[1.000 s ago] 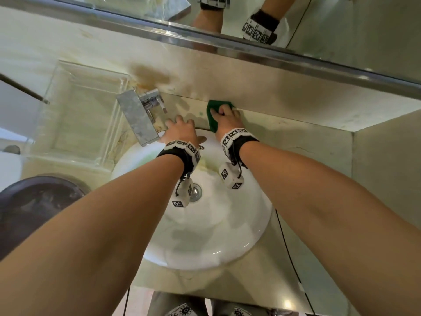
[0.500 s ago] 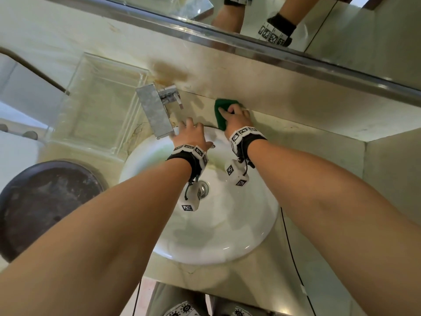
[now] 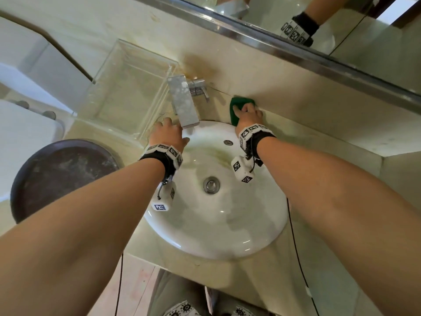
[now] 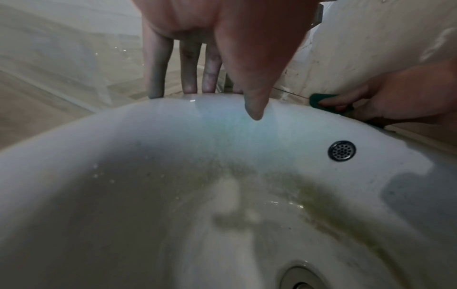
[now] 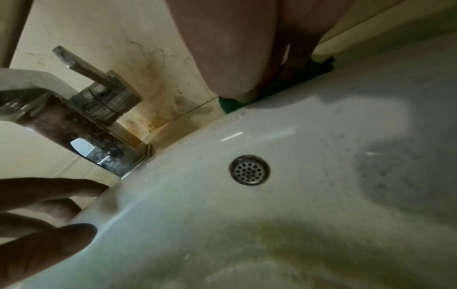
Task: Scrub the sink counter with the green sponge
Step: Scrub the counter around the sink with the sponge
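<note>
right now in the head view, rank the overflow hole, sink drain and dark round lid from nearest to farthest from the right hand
From the right hand, which presses the green sponge:
1. Overflow hole, just below it on the basin's back wall.
2. Sink drain, at the basin's bottom.
3. Dark round lid, far left, beyond the left hand.

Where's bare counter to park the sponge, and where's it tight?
Free: the counter right of the right hand, between the basin rim and the side wall; also the front strip below the basin. Crowded: the back strip, where the green sponge sits under the right hand beside the faucet, and the left hand on the rim by the clear tray.
</note>
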`<state>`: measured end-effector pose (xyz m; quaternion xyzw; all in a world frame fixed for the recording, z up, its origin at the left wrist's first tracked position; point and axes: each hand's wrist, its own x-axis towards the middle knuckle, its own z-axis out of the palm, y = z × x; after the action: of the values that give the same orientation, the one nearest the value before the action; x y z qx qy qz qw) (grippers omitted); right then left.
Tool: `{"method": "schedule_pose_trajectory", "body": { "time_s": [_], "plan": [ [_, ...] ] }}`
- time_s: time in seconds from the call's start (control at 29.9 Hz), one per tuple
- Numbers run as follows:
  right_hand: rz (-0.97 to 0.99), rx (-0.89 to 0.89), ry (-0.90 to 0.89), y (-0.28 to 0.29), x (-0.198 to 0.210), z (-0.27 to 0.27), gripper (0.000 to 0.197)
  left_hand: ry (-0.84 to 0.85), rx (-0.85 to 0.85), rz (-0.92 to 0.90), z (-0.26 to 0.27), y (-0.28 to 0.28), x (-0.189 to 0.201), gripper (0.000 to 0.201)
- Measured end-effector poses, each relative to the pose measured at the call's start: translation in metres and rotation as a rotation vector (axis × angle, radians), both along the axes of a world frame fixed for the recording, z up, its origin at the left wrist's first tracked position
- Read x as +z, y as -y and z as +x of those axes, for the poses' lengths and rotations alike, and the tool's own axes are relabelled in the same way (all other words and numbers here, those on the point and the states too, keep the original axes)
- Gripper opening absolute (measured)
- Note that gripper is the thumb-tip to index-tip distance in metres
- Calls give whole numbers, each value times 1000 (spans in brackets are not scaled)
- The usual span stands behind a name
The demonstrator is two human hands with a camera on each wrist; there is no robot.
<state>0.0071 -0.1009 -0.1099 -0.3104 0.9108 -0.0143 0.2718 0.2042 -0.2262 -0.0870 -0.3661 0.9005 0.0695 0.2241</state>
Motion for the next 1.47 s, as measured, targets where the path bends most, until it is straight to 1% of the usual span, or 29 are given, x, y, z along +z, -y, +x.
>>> {"method": "schedule_pose_trajectory", "body": {
  "time_s": [0.17, 0.3, 0.43, 0.53, 0.64, 0.74, 0.84, 0.9, 0.97, 1.07, 1.24, 1.37, 1.4, 1.47],
  "plan": [
    [-86, 36, 25, 17, -1, 3, 68, -62, 38, 39, 9, 10, -2, 46],
    [-89, 48, 34, 23, 0, 2, 67, -24, 60, 53, 12, 19, 0, 44],
    [-122, -35, 27, 19, -2, 6, 67, -21, 74, 53, 10, 15, 2, 45],
    [-83, -64, 10, 9, 1, 5, 70, -16, 77, 55, 8, 13, 5, 44],
    [-87, -128, 10, -12, 0, -4, 69, -3, 73, 72, 5, 14, 9, 44],
    [-82, -218, -8, -42, -4, -13, 64, 9, 71, 73, 3, 13, 11, 43],
    [-19, -293, -52, -65, -6, -19, 63, 13, 53, 64, 2, 13, 11, 42],
    [27, -323, -62, -64, -9, -20, 64, 12, 41, 58, 2, 15, 10, 41],
    [76, -291, -99, -54, -10, -16, 66, 8, 34, 56, 3, 17, 9, 41],
    [-12, -227, -62, -30, -9, -5, 65, 7, 26, 60, 2, 18, 7, 42],
    [-177, -103, -100, 12, -9, 15, 43, -10, 36, 67, 3, 19, 5, 42],
    [-251, -87, -50, 15, -11, 10, 39, -54, 30, 34, 11, 14, -1, 43],
    [-271, -103, -47, 12, -13, 8, 37, -64, 31, 22, 14, 11, -4, 45],
    [-295, -200, -31, 5, -15, 5, 32, -80, 27, 13, 17, 3, -7, 48]
  ]
}}
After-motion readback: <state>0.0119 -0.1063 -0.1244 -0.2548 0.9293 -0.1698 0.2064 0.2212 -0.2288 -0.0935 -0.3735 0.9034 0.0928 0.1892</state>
